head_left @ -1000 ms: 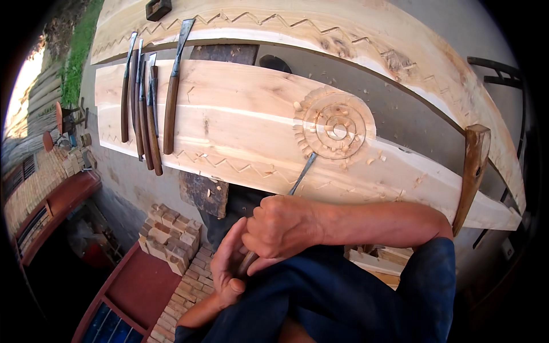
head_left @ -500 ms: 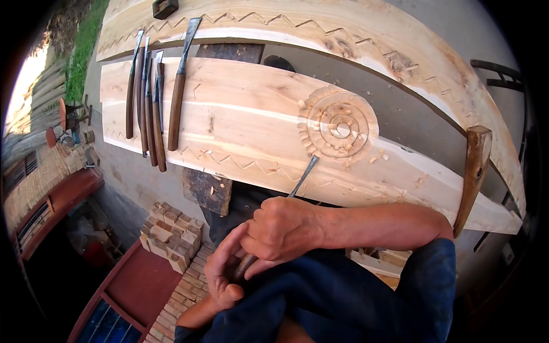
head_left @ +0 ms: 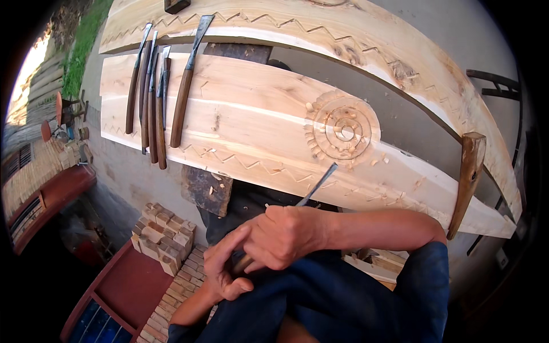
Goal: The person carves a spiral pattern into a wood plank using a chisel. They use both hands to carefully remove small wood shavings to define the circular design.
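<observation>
- Nearest, below a navy sleeve (head_left: 424, 273), the right hand (head_left: 286, 235) is closed in a fist around a slim, steel-bladed, wooden-handled chisel (head_left: 316, 187).
- At 8 o'clock from that fist, the left hand (head_left: 226, 266) curves with thumb and fingers parted about the handle's lower end; whether it touches the wood cannot be told.
- The blade points toward 1 o'clock over a long, pale, tapering wooden board (head_left: 251, 108); contact between edge and surface is unclear. A slackening grip or a sudden push could let the edge skid and score the wood.
- Between 10 and 11 o'clock, a row of brown-handled steel chisels (head_left: 182, 108) lies across the board. Some handles overhang its near edge; a jolt could send one down.
- At 1 o'clock beyond the blade sits a round, ringed, scallop-edged carved rosette (head_left: 342, 128), strewn with chips. An overrun could break its thin scallops, and loose chips could hide the cut line.
- Between 2 and 3 o'clock, a brown, tapered wooden block (head_left: 468, 183) stands against the board.
- Farthest, at 12 o'clock, stretches a second pale board with zigzag grooves (head_left: 286, 17).
</observation>
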`<state>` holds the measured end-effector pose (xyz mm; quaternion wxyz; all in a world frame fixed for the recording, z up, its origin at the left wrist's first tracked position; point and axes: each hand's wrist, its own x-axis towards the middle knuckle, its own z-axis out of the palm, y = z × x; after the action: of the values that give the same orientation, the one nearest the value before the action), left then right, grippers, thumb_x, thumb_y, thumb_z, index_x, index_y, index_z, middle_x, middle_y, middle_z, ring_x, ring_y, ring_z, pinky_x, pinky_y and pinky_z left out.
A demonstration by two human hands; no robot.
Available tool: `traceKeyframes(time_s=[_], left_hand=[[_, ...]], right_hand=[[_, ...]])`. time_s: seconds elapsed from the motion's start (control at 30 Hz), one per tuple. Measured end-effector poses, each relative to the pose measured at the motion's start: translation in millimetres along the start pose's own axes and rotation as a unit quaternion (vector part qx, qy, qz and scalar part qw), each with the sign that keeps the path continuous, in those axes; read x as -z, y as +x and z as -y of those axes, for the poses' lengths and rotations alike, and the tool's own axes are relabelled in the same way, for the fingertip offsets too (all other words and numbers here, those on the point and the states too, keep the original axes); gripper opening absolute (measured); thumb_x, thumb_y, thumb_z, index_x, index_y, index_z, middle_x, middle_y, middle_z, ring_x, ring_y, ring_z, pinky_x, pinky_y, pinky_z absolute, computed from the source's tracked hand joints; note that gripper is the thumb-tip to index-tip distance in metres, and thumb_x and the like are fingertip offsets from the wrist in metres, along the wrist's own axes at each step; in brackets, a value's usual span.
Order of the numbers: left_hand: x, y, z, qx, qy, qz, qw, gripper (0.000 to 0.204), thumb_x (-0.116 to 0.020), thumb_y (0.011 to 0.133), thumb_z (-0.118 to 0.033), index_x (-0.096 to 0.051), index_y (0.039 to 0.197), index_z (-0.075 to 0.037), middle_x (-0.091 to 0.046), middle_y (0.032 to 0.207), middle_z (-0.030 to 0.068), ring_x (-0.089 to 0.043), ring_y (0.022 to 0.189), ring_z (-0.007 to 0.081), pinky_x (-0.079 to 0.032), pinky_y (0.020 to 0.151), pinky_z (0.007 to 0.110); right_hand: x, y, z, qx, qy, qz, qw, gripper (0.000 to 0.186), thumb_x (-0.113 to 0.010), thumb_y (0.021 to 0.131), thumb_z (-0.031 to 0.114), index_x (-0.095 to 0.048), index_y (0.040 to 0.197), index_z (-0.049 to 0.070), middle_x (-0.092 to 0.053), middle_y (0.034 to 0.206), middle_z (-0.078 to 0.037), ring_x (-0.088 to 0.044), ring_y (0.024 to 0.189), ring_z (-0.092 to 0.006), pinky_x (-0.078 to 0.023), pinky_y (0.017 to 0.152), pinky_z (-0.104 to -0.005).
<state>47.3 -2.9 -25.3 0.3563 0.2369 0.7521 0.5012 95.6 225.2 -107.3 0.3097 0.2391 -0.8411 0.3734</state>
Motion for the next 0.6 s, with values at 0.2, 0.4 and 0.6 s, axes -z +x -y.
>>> traceKeyframes(time_s=[0.2,0.4,0.6], left_hand=[[-3,-6,-13,0.043,0.01,0.006,0.999,0.121,-0.074,0.095,-0.081,-0.049,0.158,0.019,-0.077,0.128,0.0294,-0.079,0.121,0.0348,-0.058,0.105,0.039],[-9,-1,-27,0.083,-0.019,-0.037,0.996,0.13,-0.074,0.091,-0.086,-0.044,0.161,0.02,-0.078,0.126,0.0275,-0.079,0.121,0.0327,-0.057,0.106,0.038],[-4,0,-37,0.122,-0.017,-0.032,0.992,0.132,-0.073,0.09,-0.089,-0.046,0.16,0.019,-0.078,0.129,0.0272,-0.078,0.123,0.0326,-0.056,0.107,0.038]], right_hand=[[-4,-3,-3,-0.016,0.079,0.043,0.996,0.056,-0.078,0.093,0.056,-0.051,0.072,0.012,-0.052,0.065,-0.004,-0.056,0.057,-0.0203,-0.043,0.054,-0.0358],[-5,-1,-9,-0.032,0.121,0.039,0.991,0.059,-0.079,0.091,0.06,-0.052,0.072,0.011,-0.053,0.065,-0.005,-0.058,0.057,-0.0219,-0.044,0.054,-0.0362],[-8,3,-12,-0.042,0.141,0.015,0.989,0.058,-0.081,0.093,0.056,-0.047,0.072,0.013,-0.048,0.067,-0.003,-0.051,0.055,-0.0194,-0.039,0.05,-0.0347]])
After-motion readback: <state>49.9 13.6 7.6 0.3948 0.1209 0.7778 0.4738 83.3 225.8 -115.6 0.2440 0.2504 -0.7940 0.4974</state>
